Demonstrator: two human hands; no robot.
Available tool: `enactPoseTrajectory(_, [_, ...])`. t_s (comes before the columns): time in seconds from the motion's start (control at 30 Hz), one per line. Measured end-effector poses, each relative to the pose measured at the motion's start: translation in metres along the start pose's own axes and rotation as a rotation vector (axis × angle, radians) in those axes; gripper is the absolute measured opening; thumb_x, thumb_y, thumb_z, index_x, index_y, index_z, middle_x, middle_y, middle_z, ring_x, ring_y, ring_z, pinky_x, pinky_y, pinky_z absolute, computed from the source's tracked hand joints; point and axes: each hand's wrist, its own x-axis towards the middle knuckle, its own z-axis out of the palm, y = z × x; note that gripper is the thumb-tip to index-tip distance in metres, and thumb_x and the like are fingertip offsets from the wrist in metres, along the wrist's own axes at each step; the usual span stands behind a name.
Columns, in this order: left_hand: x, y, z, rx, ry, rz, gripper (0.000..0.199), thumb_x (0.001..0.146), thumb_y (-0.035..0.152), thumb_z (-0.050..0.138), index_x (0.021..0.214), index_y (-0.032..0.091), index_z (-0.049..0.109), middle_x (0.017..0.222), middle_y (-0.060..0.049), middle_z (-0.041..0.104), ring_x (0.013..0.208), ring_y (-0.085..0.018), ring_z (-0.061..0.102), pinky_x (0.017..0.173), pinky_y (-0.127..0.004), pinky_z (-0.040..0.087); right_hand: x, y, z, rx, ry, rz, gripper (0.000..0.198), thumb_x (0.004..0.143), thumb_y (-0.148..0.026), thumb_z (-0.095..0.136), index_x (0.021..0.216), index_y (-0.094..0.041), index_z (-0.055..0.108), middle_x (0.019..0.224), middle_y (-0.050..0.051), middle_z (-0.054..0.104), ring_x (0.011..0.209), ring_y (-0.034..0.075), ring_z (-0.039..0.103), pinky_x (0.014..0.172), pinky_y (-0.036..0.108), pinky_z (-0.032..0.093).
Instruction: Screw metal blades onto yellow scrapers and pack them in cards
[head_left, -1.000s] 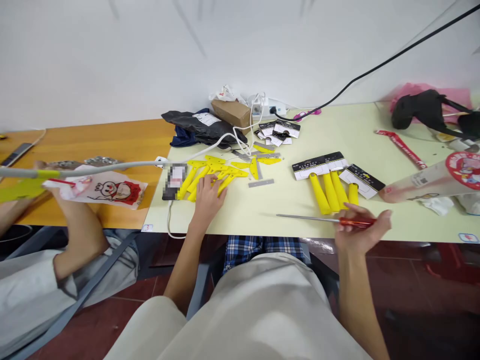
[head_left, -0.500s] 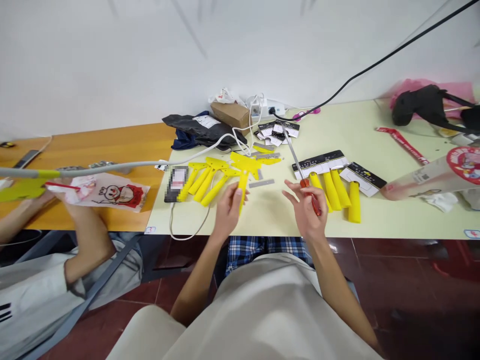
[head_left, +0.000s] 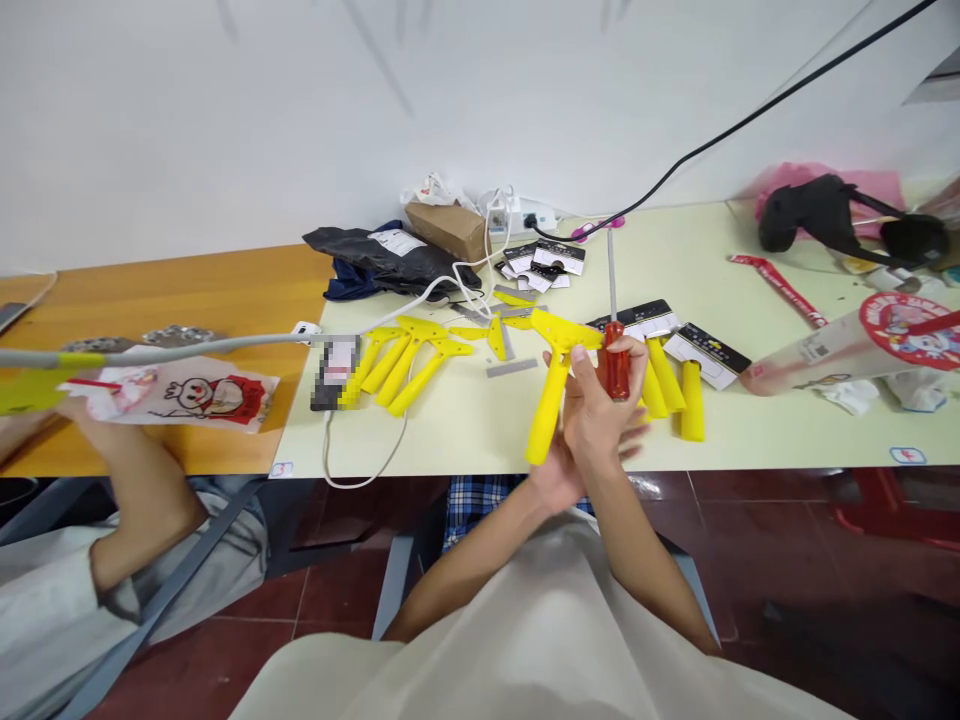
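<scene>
My right hand [head_left: 600,405] grips a screwdriver [head_left: 617,365] with a red handle, its shaft pointing up and away. The thumb of that hand presses on a yellow plastic scraper [head_left: 551,400], which is tilted, head up. Behind and below my right wrist lies my left hand [head_left: 556,475], partly hidden, with fingers stretched out to the right and apparently nothing in them. Several yellow scrapers [head_left: 416,365] lie to the left on the table. Loose metal blades [head_left: 512,368] and small yellow parts [head_left: 496,337] are beyond my hands. Yellow handle-shaped pieces [head_left: 691,400] lie right of my right hand.
Black-and-white cards [head_left: 707,353] lie behind the handle pieces. A tall plastic cup [head_left: 832,350] lies at the right. A phone [head_left: 335,370], white cables, a black bag [head_left: 390,262] and a power strip [head_left: 517,215] are around. A co-worker's arm [head_left: 142,480] is at the left.
My left hand has moved right, under my right hand. The scraper it held is now under my right thumb. The screwdriver has turned more upright, and the view has shifted slightly right.
</scene>
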Motion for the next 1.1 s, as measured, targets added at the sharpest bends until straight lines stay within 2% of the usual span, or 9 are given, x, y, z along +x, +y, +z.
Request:
enactPoseTrajectory(0.13, [0.002,-0.050,0.003,-0.077,-0.039,-0.130,0.073,0.078,0.081,0.072,0.102,0.013,0.082,0.094,-0.022,0.084,0.078,-0.032,0.080,0.079,-0.043,0.059,0.019,-0.001,0.012,-0.031,-0.103,-0.075,0.047,0.099,-0.036,0.086,0.115,-0.034,0.042,0.124,0.002,0.062,0.099,0.019,0.075,0.085,0.044,0.075])
enactPoseTrajectory(0.23, [0.005,-0.068,0.004,-0.127,0.075,-0.088,0.066,0.079,0.079,0.069,0.087,0.014,0.078,0.076,-0.016,0.077,0.069,-0.027,0.074,0.073,-0.039,0.058,0.032,-0.008,0.016,-0.137,-0.157,-0.191,0.041,0.104,-0.034,0.083,0.117,-0.034,0.044,0.127,0.002,0.067,0.100,0.020,0.078,0.088,0.045,0.074])
enactPoseTrajectory(0.5, [0.020,-0.018,0.025,-0.101,0.146,0.030,0.071,0.086,0.086,0.060,0.090,0.017,0.073,0.072,-0.006,0.066,0.055,-0.017,0.060,0.059,-0.032,0.049,0.022,-0.014,0.013,-0.338,-0.176,-0.330,0.033,0.106,-0.036,0.082,0.115,-0.032,0.051,0.126,0.007,0.076,0.117,0.027,0.079,0.081,0.043,0.071])
enactPoseTrajectory(0.67, [0.001,-0.019,0.024,-0.045,0.256,0.174,0.065,0.097,0.076,0.070,0.116,0.015,0.079,0.113,-0.015,0.081,0.102,-0.027,0.078,0.096,-0.038,0.061,0.026,0.016,-0.013,-0.470,-0.227,-0.286,0.036,0.104,-0.045,0.083,0.112,-0.031,0.051,0.126,0.008,0.073,0.121,0.029,0.075,0.083,0.043,0.068])
enactPoseTrajectory(0.77, [-0.023,-0.019,0.009,0.149,0.295,0.208,0.062,0.101,0.065,0.079,0.143,0.020,0.076,0.152,-0.017,0.074,0.145,-0.034,0.070,0.125,-0.048,0.052,0.036,0.035,-0.035,-0.576,-0.306,-0.217,0.039,0.101,-0.050,0.084,0.110,-0.029,0.053,0.118,0.007,0.072,0.106,0.026,0.073,0.080,0.040,0.063])
enactPoseTrajectory(0.83, [-0.040,-0.008,-0.005,0.370,0.226,0.147,0.057,0.106,0.056,0.078,0.151,0.023,0.074,0.156,-0.015,0.073,0.151,-0.032,0.067,0.132,-0.049,0.048,0.044,0.043,-0.049,-0.659,-0.383,-0.174,0.038,0.101,-0.052,0.083,0.111,-0.028,0.054,0.112,0.005,0.072,0.095,0.023,0.070,0.083,0.039,0.060])
enactPoseTrajectory(0.93, [-0.059,0.021,-0.025,0.690,0.147,0.047,0.045,0.110,0.056,0.071,0.135,0.021,0.084,0.132,-0.016,0.085,0.126,-0.030,0.081,0.120,-0.047,0.060,0.054,0.049,-0.066,-0.769,-0.537,-0.137,0.030,0.103,-0.049,0.078,0.107,-0.027,0.058,0.102,0.003,0.071,0.085,0.021,0.065,0.082,0.038,0.055])
enactPoseTrajectory(1.0, [-0.063,0.043,-0.035,0.830,0.209,0.094,0.044,0.110,0.059,0.070,0.121,0.019,0.086,0.114,-0.015,0.087,0.101,-0.025,0.084,0.094,-0.038,0.068,0.059,0.053,-0.074,-0.821,-0.626,-0.140,0.023,0.105,-0.044,0.072,0.103,-0.026,0.058,0.097,0.003,0.070,0.082,0.021,0.065,0.080,0.037,0.052])
enactPoseTrajectory(1.1, [-0.063,0.075,-0.046,1.039,0.233,0.206,0.039,0.107,0.056,0.076,0.105,0.019,0.084,0.085,-0.007,0.082,0.069,-0.016,0.072,0.066,-0.028,0.059,0.063,0.057,-0.081,-0.883,-0.692,-0.183,0.016,0.109,-0.039,0.065,0.103,-0.026,0.057,0.101,0.005,0.071,0.087,0.023,0.066,0.083,0.038,0.052])
